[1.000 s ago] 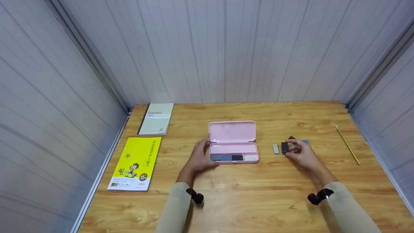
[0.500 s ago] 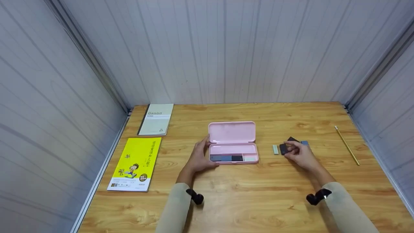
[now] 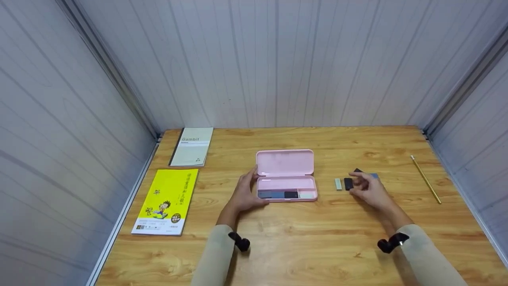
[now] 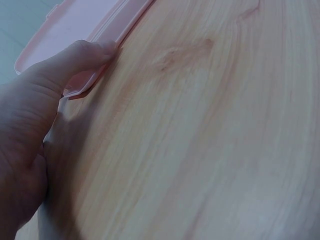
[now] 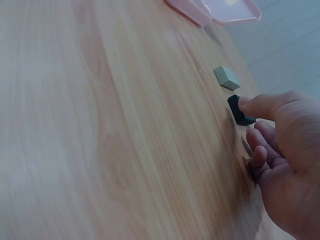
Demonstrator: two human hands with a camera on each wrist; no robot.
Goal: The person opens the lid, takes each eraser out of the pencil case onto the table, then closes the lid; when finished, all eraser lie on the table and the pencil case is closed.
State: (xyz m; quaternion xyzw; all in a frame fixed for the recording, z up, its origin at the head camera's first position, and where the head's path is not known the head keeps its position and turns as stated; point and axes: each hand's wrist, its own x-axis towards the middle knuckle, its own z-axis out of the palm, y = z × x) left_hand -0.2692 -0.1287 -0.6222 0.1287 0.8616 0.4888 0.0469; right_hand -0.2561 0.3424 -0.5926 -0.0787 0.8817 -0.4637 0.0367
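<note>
A pink pencil case lies open in the head view, with grey-blue, black and white block-like erasers in its front compartments. My left hand holds the case by its left end; the thumb presses along the front edge. Right of the case, a pale green eraser and a black eraser stand side by side on the table. My right hand is just beside the black one, thumb and forefinger spread around its near side. Behind that hand, another dark block and a blue block are partly hidden.
A gold pencil lies at the right of the wooden table. On the left are a yellow book and a pale notebook. Panel walls enclose the back and sides.
My right hand has lowered the black eraser beside the pale green one, let it go and drawn slightly right. The left hand and pencil case have stayed in place.
</note>
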